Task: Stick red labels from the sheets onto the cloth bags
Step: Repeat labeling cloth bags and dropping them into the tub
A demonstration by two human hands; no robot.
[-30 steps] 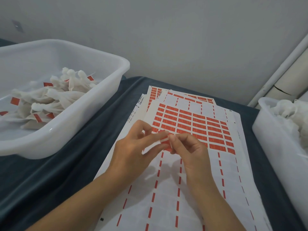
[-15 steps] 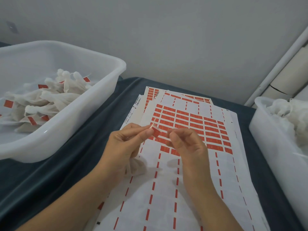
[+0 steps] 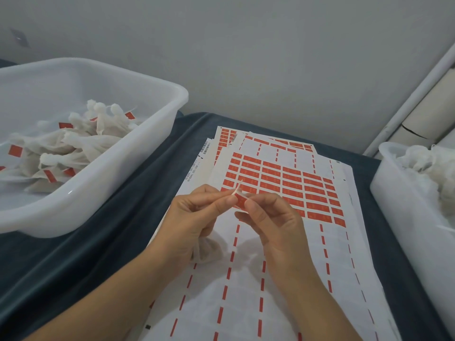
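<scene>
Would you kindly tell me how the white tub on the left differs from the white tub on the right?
The left tub shows fully with its rim and a bare stretch of floor; the right tub is cut off by the picture's edge. The cloth bags in the left tub carry red labels; on the white cloth pile in the right tub no red shows. Both are translucent white plastic and stand on the dark blue cloth, flanking the label sheets.

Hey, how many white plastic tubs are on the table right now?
2. The left tub, beyond the left hand, holds labelled cloth bags. The right tub, partly cut off at the frame's right edge, holds unlabelled white cloth. Others may lie out of view.
</scene>
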